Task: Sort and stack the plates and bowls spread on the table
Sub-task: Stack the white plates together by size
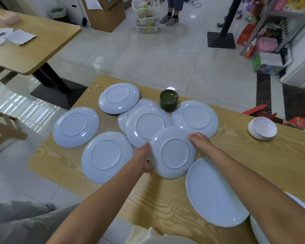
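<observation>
Several white plates lie upside down on the wooden table [165, 199]. Both hands hold one upturned plate [173, 153] near the middle: my left hand [145, 158] grips its left rim, and my right hand [198, 140] pinches its upper right rim. It overlaps another upturned plate [146, 124]. More upturned plates lie at the left [76, 126], front left [106, 156], back [118, 97] and right [195, 118]. A plate lying right side up [213, 194] is under my right forearm. A stack of green bowls [169, 101] stands at the back. A stack of white bowls [262, 127] sits far right.
Another white plate [264, 231] pokes out at the bottom right corner. A second wooden table [25, 50] with papers stands to the left. A person's legs [173, 9] and baskets [146, 14] are across the tiled floor. Shelves with goods line the right side.
</observation>
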Tool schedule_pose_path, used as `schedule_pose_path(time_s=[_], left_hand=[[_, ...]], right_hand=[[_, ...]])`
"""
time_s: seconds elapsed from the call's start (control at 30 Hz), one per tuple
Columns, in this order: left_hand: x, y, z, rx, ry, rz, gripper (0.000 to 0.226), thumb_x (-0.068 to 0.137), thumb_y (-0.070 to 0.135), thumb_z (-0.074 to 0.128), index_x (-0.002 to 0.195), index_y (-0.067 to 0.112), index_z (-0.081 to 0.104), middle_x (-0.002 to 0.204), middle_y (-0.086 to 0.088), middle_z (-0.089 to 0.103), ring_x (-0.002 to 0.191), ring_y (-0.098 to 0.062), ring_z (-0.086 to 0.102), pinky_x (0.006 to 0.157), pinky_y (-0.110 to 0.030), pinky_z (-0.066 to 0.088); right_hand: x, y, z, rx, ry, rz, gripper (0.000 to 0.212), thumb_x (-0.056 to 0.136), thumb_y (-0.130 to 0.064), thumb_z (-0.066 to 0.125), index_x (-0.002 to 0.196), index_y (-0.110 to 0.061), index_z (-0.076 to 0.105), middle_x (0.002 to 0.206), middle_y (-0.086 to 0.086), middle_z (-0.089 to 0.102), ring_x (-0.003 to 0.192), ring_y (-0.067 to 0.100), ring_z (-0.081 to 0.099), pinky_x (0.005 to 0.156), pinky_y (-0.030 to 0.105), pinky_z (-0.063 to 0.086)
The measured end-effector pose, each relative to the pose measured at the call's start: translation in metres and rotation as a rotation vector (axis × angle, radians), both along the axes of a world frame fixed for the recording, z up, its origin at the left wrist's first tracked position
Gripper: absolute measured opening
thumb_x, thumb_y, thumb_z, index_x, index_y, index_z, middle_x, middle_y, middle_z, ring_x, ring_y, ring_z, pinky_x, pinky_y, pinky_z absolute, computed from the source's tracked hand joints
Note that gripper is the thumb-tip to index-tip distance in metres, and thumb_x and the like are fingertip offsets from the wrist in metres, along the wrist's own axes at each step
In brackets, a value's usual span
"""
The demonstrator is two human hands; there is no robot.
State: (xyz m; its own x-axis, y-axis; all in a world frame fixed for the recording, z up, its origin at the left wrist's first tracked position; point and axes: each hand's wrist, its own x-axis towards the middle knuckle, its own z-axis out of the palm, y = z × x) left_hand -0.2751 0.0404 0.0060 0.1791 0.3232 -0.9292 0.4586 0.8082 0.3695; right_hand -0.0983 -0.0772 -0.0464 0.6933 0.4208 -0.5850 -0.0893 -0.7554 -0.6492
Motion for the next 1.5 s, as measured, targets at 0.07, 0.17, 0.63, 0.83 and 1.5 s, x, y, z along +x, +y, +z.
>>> schedule_pose_path(time_s=[0.07,0.17,0.63,0.83,1.5], left_hand=[[-0.004,0.005,0.003,-0.014,-0.014,0.084,0.03,0.095,0.047,0.047,0.082,0.02,0.053,0.09,0.0,0.053,0.079,-0.018,0.051,0.077,-0.039,0.047],[-0.004,0.0,0.008,0.034,-0.007,0.125,0.008,0.092,0.023,0.054,0.099,0.02,0.055,0.093,0.0,0.054,0.083,-0.019,0.049,0.089,-0.042,0.043],[-0.005,-0.041,0.002,0.038,-0.07,-0.077,0.034,0.095,-0.008,0.039,0.127,-0.005,0.049,0.101,-0.019,0.057,0.087,-0.028,0.052,0.096,-0.042,0.042],[0.015,-0.069,-0.005,0.019,-0.111,-0.183,0.034,0.092,-0.011,0.043,0.125,-0.01,0.051,0.082,-0.012,0.054,0.082,-0.028,0.053,0.091,-0.038,0.043],[0.078,-0.213,-0.013,-0.03,-0.184,-0.718,0.021,0.091,-0.001,0.048,0.11,-0.003,0.056,0.092,-0.012,0.059,0.092,-0.03,0.06,0.088,-0.041,0.052]], right_hand=[[-0.001,0.004,0.005,0.032,-0.001,-0.069,0.033,0.096,-0.043,0.043,0.091,-0.013,0.055,0.095,0.009,0.057,0.087,0.022,0.053,0.077,0.032,0.045],[-0.007,0.008,0.016,0.065,0.024,-0.158,0.04,0.096,-0.051,0.036,0.096,-0.016,0.055,0.096,0.008,0.056,0.092,0.029,0.058,0.08,0.037,0.048],[-0.063,-0.094,0.029,0.469,-0.108,-0.506,0.043,0.086,-0.006,0.059,0.049,-0.017,0.041,0.048,-0.005,0.041,0.048,0.006,0.037,0.058,0.028,0.031],[-0.078,-0.15,0.011,0.333,-0.168,-0.669,0.063,0.082,0.002,0.063,0.135,-0.018,0.034,0.113,0.001,0.047,0.091,0.019,0.051,0.072,0.026,0.042],[-0.089,-0.333,-0.01,-0.545,-0.569,-0.48,0.036,0.097,-0.043,0.043,0.08,-0.012,0.047,0.06,0.002,0.05,0.058,0.024,0.051,0.051,0.028,0.032]])
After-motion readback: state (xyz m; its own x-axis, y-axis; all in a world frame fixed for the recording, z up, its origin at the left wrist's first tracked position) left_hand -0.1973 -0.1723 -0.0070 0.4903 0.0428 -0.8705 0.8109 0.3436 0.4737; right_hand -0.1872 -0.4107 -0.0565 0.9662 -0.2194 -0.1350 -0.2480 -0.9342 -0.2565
